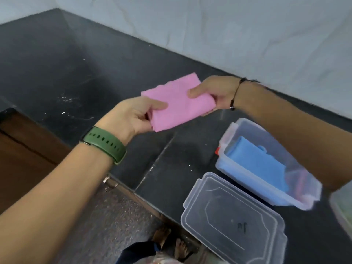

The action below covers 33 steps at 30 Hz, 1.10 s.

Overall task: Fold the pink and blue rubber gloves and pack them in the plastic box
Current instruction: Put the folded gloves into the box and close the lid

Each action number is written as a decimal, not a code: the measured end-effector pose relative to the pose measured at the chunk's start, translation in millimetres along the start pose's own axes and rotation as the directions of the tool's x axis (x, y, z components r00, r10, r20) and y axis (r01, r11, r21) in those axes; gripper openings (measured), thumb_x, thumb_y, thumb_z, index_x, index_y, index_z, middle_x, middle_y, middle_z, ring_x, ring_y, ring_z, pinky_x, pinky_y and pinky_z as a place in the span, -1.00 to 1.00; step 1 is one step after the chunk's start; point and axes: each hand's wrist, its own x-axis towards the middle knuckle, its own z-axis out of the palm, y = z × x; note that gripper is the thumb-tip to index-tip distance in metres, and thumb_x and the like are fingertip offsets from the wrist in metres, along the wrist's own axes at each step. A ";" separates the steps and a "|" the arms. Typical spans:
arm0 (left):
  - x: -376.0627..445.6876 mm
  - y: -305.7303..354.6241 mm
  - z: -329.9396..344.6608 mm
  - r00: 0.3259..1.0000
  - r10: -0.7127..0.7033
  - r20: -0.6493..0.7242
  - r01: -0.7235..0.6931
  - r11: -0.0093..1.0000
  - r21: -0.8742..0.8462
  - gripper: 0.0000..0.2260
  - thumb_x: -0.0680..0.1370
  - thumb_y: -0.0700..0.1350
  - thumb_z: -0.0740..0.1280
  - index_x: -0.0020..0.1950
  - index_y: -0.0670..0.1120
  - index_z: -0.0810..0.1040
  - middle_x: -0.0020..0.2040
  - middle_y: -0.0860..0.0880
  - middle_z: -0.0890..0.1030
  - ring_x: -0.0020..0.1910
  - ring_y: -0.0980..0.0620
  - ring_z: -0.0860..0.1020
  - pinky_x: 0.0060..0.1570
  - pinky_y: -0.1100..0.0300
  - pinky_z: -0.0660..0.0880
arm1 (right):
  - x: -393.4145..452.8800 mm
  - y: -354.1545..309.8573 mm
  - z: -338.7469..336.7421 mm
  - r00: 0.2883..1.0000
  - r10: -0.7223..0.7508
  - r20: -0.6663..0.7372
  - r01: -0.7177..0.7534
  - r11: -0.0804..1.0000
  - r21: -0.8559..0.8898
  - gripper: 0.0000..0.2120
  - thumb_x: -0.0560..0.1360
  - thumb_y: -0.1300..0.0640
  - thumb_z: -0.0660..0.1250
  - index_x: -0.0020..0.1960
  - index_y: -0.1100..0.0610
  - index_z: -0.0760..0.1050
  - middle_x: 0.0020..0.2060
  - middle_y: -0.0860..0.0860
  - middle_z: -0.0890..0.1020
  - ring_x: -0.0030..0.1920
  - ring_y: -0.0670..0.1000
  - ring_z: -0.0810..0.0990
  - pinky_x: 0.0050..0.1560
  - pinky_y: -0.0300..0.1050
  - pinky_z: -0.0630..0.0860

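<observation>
Both hands hold the folded pink glove [178, 102] in the air above the dark counter [76, 77], near the middle of the view. The left hand [131, 116] pinches its 8 o'clock end, thumb on top and fingers curled beneath; the right hand [213, 93] pinches the 3 o'clock end the same way, thumb pressed on the upper face. The glove is a flat, roughly rectangular packet, and its long axis runs from 8 o'clock up towards 2 o'clock, tilted slightly.

At 4 o'clock from the glove, the clear plastic box [243, 170] stands open on the counter, partly hidden under the right forearm. Its long axis runs from 10 o'clock to 4 o'clock. The folded blue glove [255, 161] lies inside along that same line. The box's clear lid [234, 220] lies flat on the counter at 6 o'clock from the box, just beside it.

A green watch strap [105, 144] circles the left wrist and a thin dark cord [238, 90] the right.
</observation>
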 end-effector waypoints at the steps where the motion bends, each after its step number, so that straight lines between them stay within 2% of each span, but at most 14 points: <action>1: -1.7 5.1 17.1 0.998 -0.004 0.066 0.001 0.999 0.049 -0.72 0.52 -0.42 0.22 0.12 -0.16 0.56 0.02 -0.07 0.66 -0.32 -0.02 0.68 -0.52 0.05 0.60 | -19.1 3.8 -15.8 0.999 -0.003 -0.040 0.005 0.999 0.039 -0.89 0.49 0.20 0.31 0.01 0.09 0.50 -0.07 0.04 0.61 -0.07 0.06 0.58 -0.13 -0.01 0.55; 4: -4.9 8.5 70.9 0.972 -0.068 0.223 0.017 0.974 0.226 -0.78 0.51 -0.43 0.24 0.07 -0.21 0.56 -0.12 -0.15 0.68 -0.31 -0.05 0.69 -0.47 0.03 0.61 | -78.8 25.8 -57.7 0.984 0.057 -0.171 -0.031 0.987 0.155 -0.83 0.51 0.22 0.27 0.09 0.09 0.47 0.00 0.05 0.60 0.01 0.09 0.57 0.06 0.08 0.52; 7: -4.2 -5.1 119.4 0.935 -0.169 0.312 0.008 0.890 0.456 -0.75 0.51 -0.41 0.26 0.13 -0.19 0.53 0.04 -0.15 0.63 -0.08 -0.06 0.62 -0.31 0.00 0.56 | -133.3 58.5 -80.3 0.938 0.191 -0.289 -0.128 0.966 0.224 -0.90 0.50 0.23 0.28 -0.01 0.09 0.49 -0.09 0.02 0.60 -0.10 0.03 0.58 -0.08 -0.01 0.54; 10: -3.4 -28.0 152.4 0.887 -0.283 0.366 -0.014 0.775 0.632 -0.86 0.52 -0.41 0.24 -0.06 -0.20 0.50 -0.08 -0.13 0.60 -0.05 -0.06 0.58 -0.19 -0.03 0.52 | -169.6 95.8 -80.0 0.871 0.327 -0.366 -0.249 0.937 0.245 -0.96 0.50 0.23 0.30 -0.05 0.14 0.49 -0.18 0.06 0.55 -0.21 0.03 0.53 -0.17 -0.06 0.50; 13: 4.8 -53.9 168.5 0.843 -0.392 0.369 -0.021 0.661 0.750 -0.85 0.53 -0.43 0.20 -0.08 -0.22 0.49 -0.06 -0.13 0.60 0.01 -0.09 0.55 0.03 -0.05 0.47 | -185.1 128.1 -66.4 0.811 0.411 -0.415 -0.321 0.907 0.272 -0.82 0.49 0.27 0.34 0.08 0.22 0.48 -0.19 0.10 0.56 -0.26 0.05 0.53 -0.18 -0.01 0.54; 16: 17.3 -71.4 173.2 0.828 -0.443 0.345 -0.032 0.575 0.817 -0.83 0.51 -0.46 0.21 -0.08 -0.23 0.50 -0.10 -0.14 0.61 -0.07 -0.13 0.56 -0.04 -0.01 0.48 | -185.5 144.3 -53.1 0.772 0.429 -0.468 -0.317 0.899 0.301 -0.78 0.45 0.32 0.39 0.07 0.32 0.49 -0.12 0.17 0.61 -0.17 0.14 0.62 -0.08 0.06 0.64; 18: 23.4 -76.1 172.4 0.855 -0.411 0.316 -0.074 0.506 0.859 -0.80 0.49 -0.46 0.25 0.06 -0.26 0.49 -0.14 -0.17 0.59 -0.13 -0.14 0.57 -0.19 -0.02 0.51 | -181.6 144.3 -48.0 0.760 0.416 -0.498 -0.341 0.909 0.240 -0.87 0.42 0.32 0.41 -0.08 0.33 0.51 -0.14 0.20 0.61 -0.20 0.17 0.65 -0.14 0.02 0.67; 20: 28.0 -78.2 169.8 0.880 -0.347 0.325 -0.165 0.418 0.893 -0.69 0.46 -0.43 0.29 0.20 -0.30 0.44 -0.03 -0.23 0.58 -0.10 -0.18 0.56 -0.16 -0.08 0.54 | -176.7 141.5 -43.2 0.756 0.427 -0.496 -0.412 0.899 0.146 -0.87 0.41 0.28 0.43 -0.12 0.32 0.52 -0.19 0.22 0.64 -0.22 0.20 0.69 -0.17 0.01 0.66; 22: 30.4 -82.1 167.3 0.881 -0.279 0.383 -0.303 0.289 0.908 -0.58 0.45 -0.36 0.32 0.30 -0.35 0.35 0.09 -0.28 0.53 -0.01 -0.23 0.54 -0.03 -0.03 0.53 | -173.2 140.1 -39.9 0.756 0.440 -0.484 -0.449 0.887 0.106 -0.87 0.44 0.25 0.40 -0.09 0.32 0.54 -0.18 0.24 0.67 -0.17 0.22 0.71 -0.13 0.00 0.66; 23: 29.7 -85.4 165.5 0.873 -0.247 0.420 -0.378 0.200 0.904 -0.53 0.46 -0.31 0.32 0.33 -0.34 0.29 0.10 -0.28 0.50 -0.04 -0.21 0.52 -0.10 0.03 0.51 | -172.1 140.3 -39.7 0.754 0.444 -0.484 -0.451 0.886 0.110 -0.86 0.46 0.23 0.37 -0.09 0.33 0.54 -0.18 0.25 0.68 -0.18 0.20 0.71 -0.15 -0.01 0.66; 25: 26.0 -92.2 161.3 0.849 -0.164 0.502 -0.518 -0.068 0.853 -0.52 0.50 -0.23 0.29 0.36 -0.27 0.20 0.13 -0.26 0.48 -0.10 -0.17 0.48 -0.27 0.16 0.42 | -170.7 141.3 -40.9 0.741 0.449 -0.500 -0.452 0.883 0.123 -0.78 0.53 0.16 0.28 -0.05 0.34 0.54 -0.18 0.26 0.69 -0.23 0.15 0.71 -0.20 -0.07 0.67; 27: 23.2 -99.8 157.0 0.771 -0.068 0.634 -0.620 -0.310 0.721 -0.61 0.52 -0.22 0.24 0.31 -0.25 0.25 0.16 -0.25 0.49 -0.02 -0.21 0.49 -0.23 0.17 0.37 | -169.3 142.1 -41.3 0.730 0.445 -0.519 -0.489 0.870 0.059 -0.72 0.55 0.11 0.23 0.02 0.34 0.54 -0.20 0.23 0.71 -0.26 0.11 0.72 -0.19 -0.13 0.66; 30: 23.5 -110.9 148.9 0.633 0.033 0.774 -0.639 -0.541 0.546 -0.68 0.53 -0.21 0.23 0.26 -0.26 0.32 0.13 -0.28 0.48 0.09 -0.22 0.47 -0.07 0.00 0.43 | -162.6 142.3 -33.8 0.713 0.385 -0.586 -0.587 0.785 -0.199 -0.81 0.50 0.10 0.22 -0.15 0.22 0.48 -0.49 0.05 0.68 -0.53 -0.04 0.62 -0.23 -0.24 0.58; 33: 30.2 -117.4 144.0 0.543 0.075 0.837 -0.533 -0.740 0.412 -0.66 0.52 -0.08 0.31 0.23 -0.19 0.38 0.19 -0.24 0.39 0.12 -0.20 0.41 -0.06 0.03 0.44 | -151.5 142.6 -25.0 0.679 0.277 -0.680 -0.632 0.691 -0.349 -0.74 0.49 0.13 0.22 -0.35 0.16 0.33 -0.59 0.01 0.54 -0.61 -0.01 0.54 -0.58 -0.35 0.40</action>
